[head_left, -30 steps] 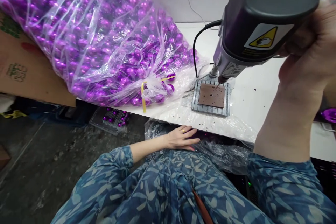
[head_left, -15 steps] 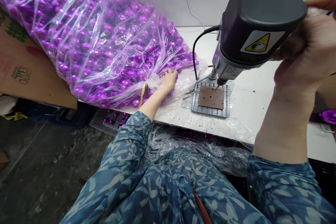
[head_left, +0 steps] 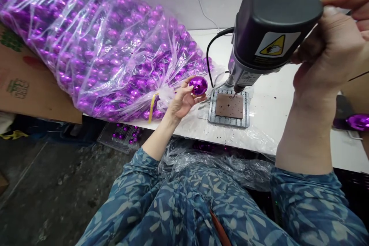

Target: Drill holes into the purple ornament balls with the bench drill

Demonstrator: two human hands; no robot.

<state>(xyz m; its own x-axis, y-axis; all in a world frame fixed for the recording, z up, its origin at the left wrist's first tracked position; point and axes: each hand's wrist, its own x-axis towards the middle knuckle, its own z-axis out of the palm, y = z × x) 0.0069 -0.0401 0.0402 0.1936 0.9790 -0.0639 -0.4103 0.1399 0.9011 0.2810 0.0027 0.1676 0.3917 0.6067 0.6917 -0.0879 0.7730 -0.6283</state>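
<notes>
My left hand (head_left: 184, 100) holds a shiny purple faceted ball (head_left: 198, 85) between thumb and fingers, palm turned up. It is just right of the knotted neck of a large clear plastic bag (head_left: 115, 46) full of similar balls. My right hand (head_left: 337, 42) is raised at the right side of a black-headed bench drill press (head_left: 278, 19), its fingers curled; what they grip is hidden behind the machine's head. Below the drill bit (head_left: 235, 94), a brown square plate (head_left: 230, 105) with a small hole lies on the grey slotted base (head_left: 213, 117).
Dark drilling crumbs dot the white table (head_left: 259, 123). A cardboard box (head_left: 34, 80) stands under the bag at left. Another purple ball (head_left: 359, 122) is at the far right. A black cable (head_left: 208, 55) loops beside the drill. Crumpled clear plastic (head_left: 230, 167) hangs along the table's front edge.
My left hand has come away from the bag's neck, turned palm up, and now shows a purple ball in its fingers. My right hand stays beside the drill head; the view has shifted slightly.
</notes>
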